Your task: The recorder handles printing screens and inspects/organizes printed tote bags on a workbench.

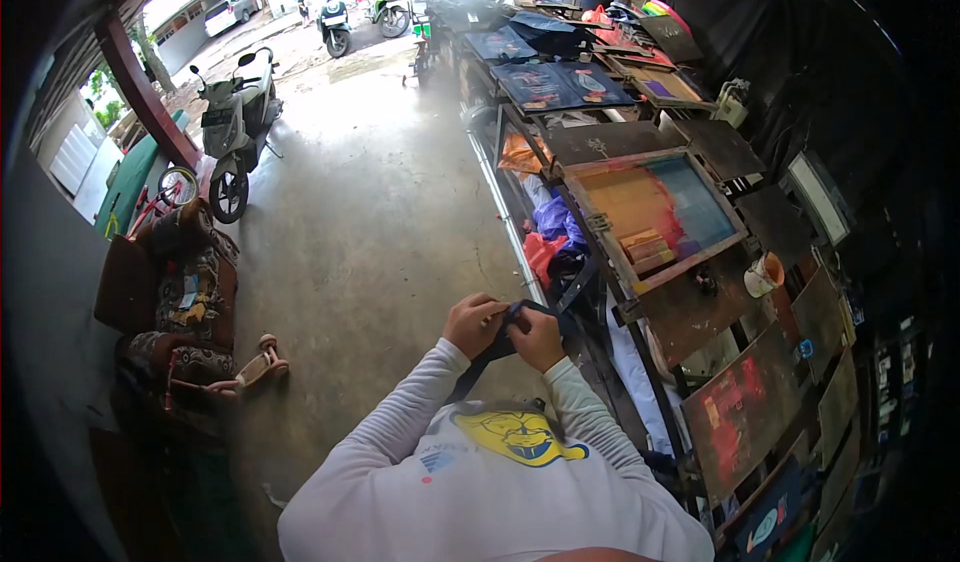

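Note:
My left hand [476, 324] and my right hand [533, 334] are close together in front of my body, fingers closed on a dark navy cloth [478, 369]. The cloth is bunched at my fingertips and hangs down behind my wrists toward my waist; what it is exactly, I cannot make out. Both forearms are in white sleeves. Just to the right of my hands runs the frame of a printing bench [572, 294], with loose fabric [560, 224] stuffed under it.
The bench on my right holds a screen frame [655, 217], boards [742, 412], dark printed pieces [560, 84] and a small bucket [764, 273]. A worn armchair [145, 292] and scooter [230, 147] stand left on the concrete floor [350, 242]. More scooters are parked outside.

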Demonstrator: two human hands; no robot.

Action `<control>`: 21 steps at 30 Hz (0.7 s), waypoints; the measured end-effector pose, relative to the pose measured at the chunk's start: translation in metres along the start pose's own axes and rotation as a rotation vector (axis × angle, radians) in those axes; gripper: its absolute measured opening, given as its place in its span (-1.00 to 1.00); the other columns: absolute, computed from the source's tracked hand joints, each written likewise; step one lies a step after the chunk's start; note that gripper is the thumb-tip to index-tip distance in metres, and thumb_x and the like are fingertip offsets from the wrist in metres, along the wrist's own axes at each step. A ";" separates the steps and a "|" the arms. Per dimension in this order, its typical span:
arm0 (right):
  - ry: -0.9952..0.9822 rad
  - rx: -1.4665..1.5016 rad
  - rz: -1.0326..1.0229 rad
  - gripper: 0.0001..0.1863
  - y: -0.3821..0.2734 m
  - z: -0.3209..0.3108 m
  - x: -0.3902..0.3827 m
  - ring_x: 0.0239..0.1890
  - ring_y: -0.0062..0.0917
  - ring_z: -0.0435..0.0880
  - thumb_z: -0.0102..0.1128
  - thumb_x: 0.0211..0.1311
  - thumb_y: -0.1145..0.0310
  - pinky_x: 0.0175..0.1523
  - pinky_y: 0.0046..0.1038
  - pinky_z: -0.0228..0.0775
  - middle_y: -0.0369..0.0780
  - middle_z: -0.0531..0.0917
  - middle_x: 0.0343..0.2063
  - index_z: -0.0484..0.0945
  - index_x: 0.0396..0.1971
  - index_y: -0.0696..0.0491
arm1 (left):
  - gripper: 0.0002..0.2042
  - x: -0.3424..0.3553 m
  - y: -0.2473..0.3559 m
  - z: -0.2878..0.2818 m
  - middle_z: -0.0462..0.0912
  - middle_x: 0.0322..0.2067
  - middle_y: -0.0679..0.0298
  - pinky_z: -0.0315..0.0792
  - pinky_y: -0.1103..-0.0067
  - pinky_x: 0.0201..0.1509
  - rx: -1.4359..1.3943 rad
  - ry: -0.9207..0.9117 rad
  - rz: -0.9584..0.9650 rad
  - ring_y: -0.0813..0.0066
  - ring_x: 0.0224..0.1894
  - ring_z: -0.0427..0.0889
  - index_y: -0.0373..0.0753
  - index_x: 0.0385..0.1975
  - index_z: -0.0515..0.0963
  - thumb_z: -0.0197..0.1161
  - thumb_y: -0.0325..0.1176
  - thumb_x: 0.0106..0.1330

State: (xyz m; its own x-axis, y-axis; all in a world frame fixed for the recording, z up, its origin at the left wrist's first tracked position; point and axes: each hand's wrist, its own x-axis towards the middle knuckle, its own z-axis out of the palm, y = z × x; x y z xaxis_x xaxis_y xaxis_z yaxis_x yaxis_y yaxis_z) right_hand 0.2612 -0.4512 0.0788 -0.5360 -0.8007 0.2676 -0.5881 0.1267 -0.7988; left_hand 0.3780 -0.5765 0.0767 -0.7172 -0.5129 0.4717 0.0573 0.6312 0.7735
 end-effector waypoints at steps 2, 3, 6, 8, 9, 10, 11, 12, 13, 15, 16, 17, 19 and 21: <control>0.000 0.024 0.010 -0.80 0.008 -0.017 0.002 -0.42 -0.09 0.63 0.23 -0.01 0.36 -0.34 -0.24 0.44 0.00 0.60 -0.51 0.57 -0.39 0.15 | -0.83 0.009 0.007 0.016 0.64 -0.36 0.14 0.56 0.41 -0.22 0.008 -0.028 0.004 0.16 -0.34 0.65 -0.22 -0.31 0.67 0.25 -0.55 0.09; -0.011 0.032 0.001 -0.79 0.014 -0.027 0.003 -0.42 -0.10 0.63 0.23 -0.01 0.35 -0.34 -0.24 0.44 0.00 0.60 -0.51 0.57 -0.39 0.16 | -0.83 0.013 0.010 0.024 0.64 -0.36 0.14 0.55 0.41 -0.22 0.006 -0.057 0.006 0.17 -0.33 0.66 -0.22 -0.32 0.67 0.24 -0.56 0.09; -0.025 0.041 -0.035 -0.78 0.037 -0.049 0.007 -0.42 -0.10 0.63 0.23 -0.01 0.33 -0.33 -0.23 0.44 0.00 0.60 -0.50 0.57 -0.39 0.16 | -0.81 0.028 0.016 0.046 0.64 -0.35 0.13 0.55 0.41 -0.21 0.033 -0.030 0.015 0.16 -0.31 0.67 -0.24 -0.31 0.65 0.23 -0.58 0.09; -0.026 0.037 -0.062 -0.77 0.050 -0.064 0.011 -0.42 -0.09 0.62 0.23 0.00 0.32 -0.33 -0.23 0.44 0.00 0.60 -0.50 0.58 -0.39 0.16 | -0.79 0.036 0.023 0.062 0.64 -0.35 0.12 0.56 0.44 -0.21 0.075 0.029 0.055 0.19 -0.33 0.67 -0.25 -0.28 0.65 0.22 -0.62 0.07; -0.047 0.044 -0.069 -0.77 0.050 -0.073 0.014 -0.42 -0.08 0.62 0.23 -0.01 0.31 -0.33 -0.22 0.43 0.00 0.59 -0.51 0.57 -0.41 0.16 | -0.76 0.040 0.026 0.070 0.64 -0.35 0.11 0.57 0.48 -0.22 0.115 0.091 0.097 0.21 -0.34 0.68 -0.27 -0.26 0.65 0.22 -0.65 0.06; -0.069 0.051 -0.076 -0.77 0.052 -0.080 0.016 -0.42 -0.07 0.61 0.24 -0.01 0.29 -0.33 -0.21 0.43 0.00 0.59 -0.51 0.56 -0.43 0.16 | -0.73 0.039 0.028 0.080 0.65 -0.34 0.12 0.56 0.47 -0.20 0.105 0.105 0.086 0.20 -0.32 0.68 -0.27 -0.25 0.63 0.20 -0.66 0.03; -0.073 0.053 -0.081 -0.77 0.056 -0.086 0.017 -0.42 -0.07 0.61 0.24 -0.01 0.29 -0.33 -0.21 0.43 0.00 0.59 -0.51 0.56 -0.43 0.16 | -0.73 0.038 0.031 0.089 0.65 -0.34 0.12 0.56 0.47 -0.20 0.109 0.111 0.084 0.20 -0.32 0.68 -0.27 -0.25 0.63 0.20 -0.66 0.03; -0.075 0.038 -0.074 -0.77 0.060 -0.092 0.018 -0.42 -0.06 0.60 0.24 -0.02 0.29 -0.33 -0.20 0.42 0.00 0.58 -0.52 0.55 -0.45 0.15 | -0.75 0.037 0.035 0.097 0.64 -0.35 0.11 0.55 0.44 -0.21 0.082 0.108 0.041 0.16 -0.32 0.67 -0.26 -0.27 0.63 0.21 -0.63 0.03; -0.078 0.024 -0.067 -0.77 0.064 -0.097 0.018 -0.43 -0.05 0.60 0.25 -0.03 0.29 -0.33 -0.20 0.42 0.00 0.57 -0.54 0.54 -0.47 0.15 | -0.78 0.037 0.038 0.104 0.63 -0.35 0.10 0.55 0.41 -0.22 0.054 0.105 -0.001 0.12 -0.31 0.66 -0.26 -0.30 0.62 0.23 -0.60 0.02; -0.084 0.015 -0.124 -0.78 0.077 -0.098 0.014 -0.47 -0.10 0.61 0.26 -0.03 0.30 -0.37 -0.24 0.41 -0.02 0.57 -0.57 0.53 -0.49 0.16 | -0.78 0.032 0.036 0.115 0.62 -0.36 0.10 0.55 0.42 -0.23 0.080 0.096 -0.008 0.12 -0.32 0.66 -0.26 -0.30 0.62 0.23 -0.60 0.01; -0.086 0.006 -0.173 -0.78 0.081 -0.099 0.014 -0.51 -0.16 0.62 0.27 -0.03 0.31 -0.41 -0.28 0.40 -0.04 0.57 -0.60 0.53 -0.52 0.17 | -0.78 0.031 0.035 0.118 0.62 -0.36 0.11 0.55 0.42 -0.23 0.102 0.080 -0.015 0.12 -0.33 0.66 -0.26 -0.31 0.61 0.23 -0.60 0.01; -0.182 -0.009 -0.154 -0.77 0.086 -0.104 0.012 -0.41 -0.04 0.59 0.27 -0.04 0.30 -0.33 -0.20 0.41 -0.02 0.56 -0.54 0.50 -0.49 0.15 | -0.79 0.029 0.034 0.122 0.62 -0.37 0.11 0.54 0.42 -0.22 0.119 0.084 -0.040 0.12 -0.32 0.66 -0.25 -0.33 0.61 0.23 -0.60 0.01; -0.179 0.028 -0.133 -0.77 0.089 -0.108 0.013 -0.41 -0.05 0.60 0.28 -0.04 0.30 -0.33 -0.19 0.41 -0.02 0.57 -0.54 0.50 -0.50 0.15 | -0.77 0.028 0.032 0.125 0.63 -0.37 0.12 0.55 0.45 -0.20 0.145 0.115 -0.060 0.16 -0.31 0.67 -0.26 -0.31 0.62 0.23 -0.63 0.01; -0.173 0.065 -0.111 -0.77 0.092 -0.110 0.014 -0.40 -0.05 0.60 0.28 -0.04 0.30 -0.33 -0.19 0.41 -0.02 0.57 -0.53 0.49 -0.50 0.15 | -0.75 0.027 0.033 0.131 0.64 -0.37 0.13 0.56 0.48 -0.19 0.170 0.144 -0.079 0.19 -0.31 0.68 -0.27 -0.29 0.63 0.22 -0.65 0.01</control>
State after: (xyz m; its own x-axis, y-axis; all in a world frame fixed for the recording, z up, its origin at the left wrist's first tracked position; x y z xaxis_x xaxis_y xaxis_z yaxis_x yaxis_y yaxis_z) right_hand 0.1329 -0.3866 0.0684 -0.3550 -0.8970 0.2633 -0.5945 -0.0008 -0.8041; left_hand 0.2691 -0.4936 0.0595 -0.6074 -0.6350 0.4774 -0.1220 0.6684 0.7338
